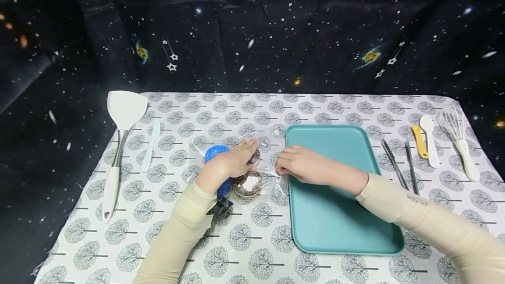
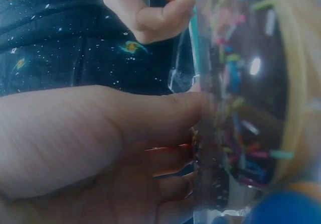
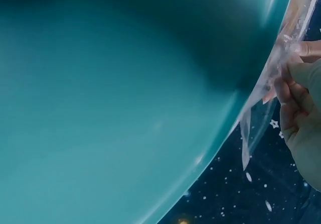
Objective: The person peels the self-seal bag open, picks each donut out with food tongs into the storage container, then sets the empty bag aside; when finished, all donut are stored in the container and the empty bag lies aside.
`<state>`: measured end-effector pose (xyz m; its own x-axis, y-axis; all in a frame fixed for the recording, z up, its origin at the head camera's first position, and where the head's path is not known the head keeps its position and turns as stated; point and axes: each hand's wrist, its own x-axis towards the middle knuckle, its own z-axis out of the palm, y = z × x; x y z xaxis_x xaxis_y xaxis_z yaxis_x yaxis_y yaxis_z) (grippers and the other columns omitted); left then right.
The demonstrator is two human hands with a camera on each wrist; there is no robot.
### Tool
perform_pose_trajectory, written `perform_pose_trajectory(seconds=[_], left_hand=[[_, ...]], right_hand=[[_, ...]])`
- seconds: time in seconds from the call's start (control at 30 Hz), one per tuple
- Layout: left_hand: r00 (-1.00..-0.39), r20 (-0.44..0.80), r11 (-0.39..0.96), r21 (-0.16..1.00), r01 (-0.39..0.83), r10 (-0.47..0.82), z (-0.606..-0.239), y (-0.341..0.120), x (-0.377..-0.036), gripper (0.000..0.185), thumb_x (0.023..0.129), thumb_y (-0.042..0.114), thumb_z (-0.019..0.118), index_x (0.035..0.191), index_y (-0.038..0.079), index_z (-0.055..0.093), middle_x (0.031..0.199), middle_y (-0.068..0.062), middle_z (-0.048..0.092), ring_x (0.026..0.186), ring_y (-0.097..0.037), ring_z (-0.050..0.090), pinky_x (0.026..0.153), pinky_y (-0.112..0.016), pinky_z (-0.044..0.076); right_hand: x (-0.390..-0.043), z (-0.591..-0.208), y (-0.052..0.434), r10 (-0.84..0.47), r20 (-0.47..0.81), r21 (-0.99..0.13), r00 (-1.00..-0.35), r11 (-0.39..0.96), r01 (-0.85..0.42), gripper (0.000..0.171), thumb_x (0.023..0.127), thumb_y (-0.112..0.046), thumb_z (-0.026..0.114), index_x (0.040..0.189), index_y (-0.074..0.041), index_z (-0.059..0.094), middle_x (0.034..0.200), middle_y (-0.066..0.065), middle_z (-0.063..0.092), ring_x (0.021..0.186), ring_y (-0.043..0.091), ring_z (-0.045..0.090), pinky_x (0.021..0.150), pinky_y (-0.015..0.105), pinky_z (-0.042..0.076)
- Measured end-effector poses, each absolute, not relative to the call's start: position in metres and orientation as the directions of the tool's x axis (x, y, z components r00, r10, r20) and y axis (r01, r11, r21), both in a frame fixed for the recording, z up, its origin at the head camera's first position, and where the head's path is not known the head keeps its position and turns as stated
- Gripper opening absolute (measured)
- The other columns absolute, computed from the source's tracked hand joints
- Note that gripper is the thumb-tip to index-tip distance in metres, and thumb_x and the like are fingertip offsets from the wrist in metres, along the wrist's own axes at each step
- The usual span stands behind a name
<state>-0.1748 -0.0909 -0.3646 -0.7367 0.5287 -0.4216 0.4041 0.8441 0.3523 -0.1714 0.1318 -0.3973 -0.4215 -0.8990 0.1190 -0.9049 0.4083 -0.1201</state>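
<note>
A clear plastic bag lies on the tree-patterned cloth, just left of a teal tray. Inside it is a chocolate doughnut with white icing, and a second one sits partly under my left fingers. My left hand grips the bag over a doughnut with coloured sprinkles, thumb pressed against it. My right hand rests over the tray's left edge and pinches the bag's edge between its fingertips. A blue round object shows beneath my left wrist.
A white spatula and a small white scraper lie at the left. Right of the tray are metal tongs, a yellow tool, a white spoon and a whisk. A dark starry cloth hangs behind the table.
</note>
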Motion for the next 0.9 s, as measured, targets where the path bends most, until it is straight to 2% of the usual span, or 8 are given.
perform_pose_trajectory(seconds=[0.23, 0.43, 0.6, 0.73, 0.9], left_hand=[[-0.741, -0.42, 0.846, 0.354, 0.398, 0.524, -0.364, -0.09, -0.175, 0.069, 0.095, 0.019, 0.052, 0.147, -0.003, 0.012, 0.155, -0.016, 0.005, 0.142, -0.035, 0.004, 0.115, -0.045, 0.01], [-0.732, -0.437, 0.847, 0.366, 0.386, 0.523, -0.366, -0.089, -0.177, 0.069, 0.095, 0.02, 0.052, 0.148, 0.0, 0.011, 0.156, -0.014, 0.004, 0.142, -0.033, 0.002, 0.115, -0.044, 0.009], [-0.735, -0.423, 0.841, 0.376, 0.389, 0.53, -0.372, -0.094, -0.181, 0.07, 0.095, 0.02, 0.053, 0.148, 0.0, 0.012, 0.156, -0.014, 0.004, 0.142, -0.033, 0.0, 0.115, -0.044, 0.007], [-0.734, -0.414, 0.833, 0.394, 0.388, 0.538, -0.371, -0.093, -0.18, 0.07, 0.094, 0.02, 0.055, 0.147, -0.001, 0.014, 0.156, -0.014, 0.005, 0.142, -0.034, 0.001, 0.115, -0.044, 0.007], [-0.734, -0.417, 0.833, 0.399, 0.383, 0.537, -0.364, -0.093, -0.176, 0.07, 0.093, 0.019, 0.055, 0.147, -0.002, 0.015, 0.155, -0.015, 0.006, 0.142, -0.034, 0.004, 0.115, -0.044, 0.008]], right_hand=[[-0.168, -0.399, 0.146, -0.884, 0.141, -0.102, -0.447, 0.436, -0.894, 0.004, 0.093, -0.018, 0.055, 0.093, -0.015, 0.058, 0.09, -0.007, 0.058, 0.086, 0.011, 0.05, 0.079, 0.026, 0.043], [-0.166, -0.403, 0.156, -0.876, 0.193, -0.099, -0.441, 0.43, -0.898, 0.003, 0.089, -0.015, 0.06, 0.09, -0.016, 0.057, 0.088, -0.007, 0.057, 0.084, 0.011, 0.049, 0.076, 0.026, 0.043], [-0.166, -0.4, 0.155, -0.871, 0.256, -0.133, -0.419, 0.398, -0.908, 0.008, 0.086, -0.018, 0.064, 0.093, -0.016, 0.06, 0.091, -0.008, 0.061, 0.089, 0.011, 0.054, 0.08, 0.028, 0.045], [-0.163, -0.396, 0.151, -0.881, 0.24, -0.145, -0.408, 0.384, -0.912, 0.015, 0.083, -0.015, 0.067, 0.097, -0.016, 0.062, 0.095, -0.007, 0.062, 0.092, 0.011, 0.056, 0.082, 0.028, 0.046], [-0.154, -0.393, 0.15, -0.914, 0.226, -0.127, -0.337, 0.316, -0.94, 0.019, 0.08, -0.01, 0.069, 0.098, -0.016, 0.065, 0.098, -0.007, 0.062, 0.096, 0.012, 0.056, 0.087, 0.03, 0.046]])
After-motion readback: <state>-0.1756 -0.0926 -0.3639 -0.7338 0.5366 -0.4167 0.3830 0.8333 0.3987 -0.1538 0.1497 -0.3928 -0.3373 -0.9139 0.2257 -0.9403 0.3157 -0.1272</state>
